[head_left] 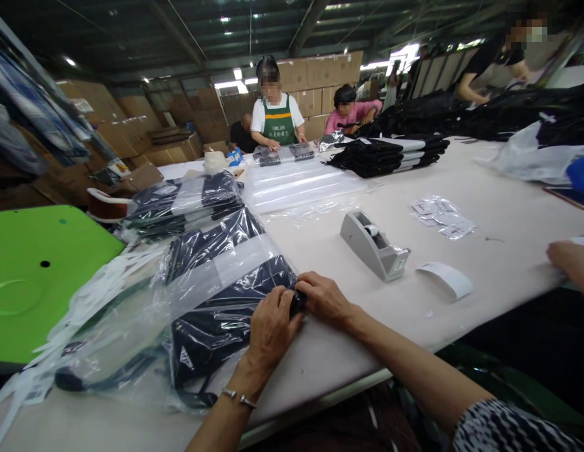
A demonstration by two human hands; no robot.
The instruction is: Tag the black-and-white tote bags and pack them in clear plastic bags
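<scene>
A dark folded item in a clear plastic bag (pixel 211 339), with a white band across its middle, lies in front of me on the table. Both hands meet at its right edge. My left hand (pixel 273 326), with a metal bracelet at the wrist, has its fingers curled on a small black part (pixel 297 302) at the bag's edge. From the right, my right hand (pixel 324 300) pinches at the same black part. A grey tape dispenser (pixel 374 245) stands to the right of my hands.
Bagged dark items (pixel 188 201) are stacked behind. Clear plastic sheets (pixel 296 185), a black pile (pixel 389 156), small packets (pixel 445 215) and a curved white label (pixel 445 279) lie on the table (pixel 503 251). Another person's hand (pixel 574 257) is at right; people work across the table. A green board (pixel 42 276) is left.
</scene>
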